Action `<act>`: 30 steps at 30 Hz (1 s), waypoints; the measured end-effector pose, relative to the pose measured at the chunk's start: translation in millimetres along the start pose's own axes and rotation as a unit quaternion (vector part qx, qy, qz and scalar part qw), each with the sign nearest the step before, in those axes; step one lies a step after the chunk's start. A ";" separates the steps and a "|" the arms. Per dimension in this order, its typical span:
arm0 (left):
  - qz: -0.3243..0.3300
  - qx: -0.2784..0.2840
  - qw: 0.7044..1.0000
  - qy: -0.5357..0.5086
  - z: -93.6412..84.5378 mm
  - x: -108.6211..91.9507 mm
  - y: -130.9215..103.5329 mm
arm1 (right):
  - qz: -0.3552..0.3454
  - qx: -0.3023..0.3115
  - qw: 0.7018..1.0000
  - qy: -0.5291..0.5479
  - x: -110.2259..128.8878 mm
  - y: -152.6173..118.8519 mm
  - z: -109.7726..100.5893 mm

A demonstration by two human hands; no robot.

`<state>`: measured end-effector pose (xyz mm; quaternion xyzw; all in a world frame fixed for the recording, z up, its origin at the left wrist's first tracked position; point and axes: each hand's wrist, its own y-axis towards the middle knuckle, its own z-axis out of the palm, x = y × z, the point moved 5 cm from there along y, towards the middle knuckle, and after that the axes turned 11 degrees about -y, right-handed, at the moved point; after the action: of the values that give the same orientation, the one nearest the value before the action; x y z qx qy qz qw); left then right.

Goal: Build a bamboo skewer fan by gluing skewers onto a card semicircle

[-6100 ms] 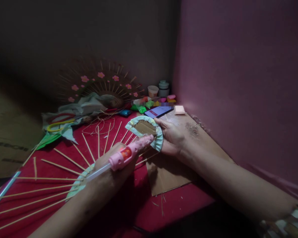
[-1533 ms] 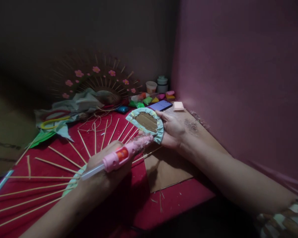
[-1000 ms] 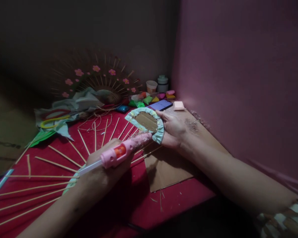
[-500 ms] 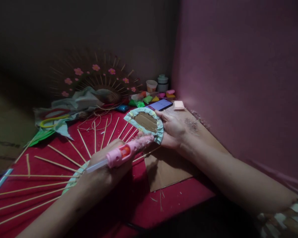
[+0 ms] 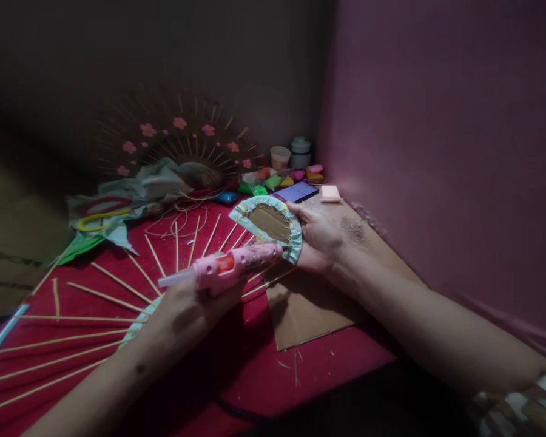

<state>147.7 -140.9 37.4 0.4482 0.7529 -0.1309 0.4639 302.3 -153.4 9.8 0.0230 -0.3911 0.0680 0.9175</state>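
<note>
My left hand [image 5: 188,312] is wrapped round a pink hot glue gun [image 5: 216,271], a clear glue stick [image 5: 176,278] poking out of its back end. The gun's nozzle is at the lower edge of a half-round cardboard piece [image 5: 269,222] with a gathered light-blue fabric border. My right hand [image 5: 318,233] grips that piece by its right side, thumb on top. Below my left arm lies a fan-shaped spread of thin bamboo sticks [image 5: 113,291] round a fabric-covered base [image 5: 139,321], partly hidden by the arm.
On the red table [image 5: 318,373] lies a cardboard sheet [image 5: 309,321]. Behind are a phone [image 5: 298,193], a white block [image 5: 330,193], colourful clay packets [image 5: 273,182], a cup [image 5: 280,157], a jar [image 5: 300,153], yellow-handled scissors [image 5: 102,220] on fabric, and a flowered stick fan [image 5: 179,142]. A pink wall rises at right.
The glue gun has tilted to lie more level, its back end higher, with the nozzle still at the fabric edge. My right hand keeps its hold; the view has shifted slightly.
</note>
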 end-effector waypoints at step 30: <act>-0.003 -0.023 1.000 -0.009 -2.8 21.1 -1.9 | -0.001 -0.053 0.998 -0.045 2.8 -1.5 -4.4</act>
<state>141.0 -128.6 21.2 0.4342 0.7524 -0.1189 0.4809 307.6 -154.2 8.8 -0.0220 -0.4355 0.0456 0.8988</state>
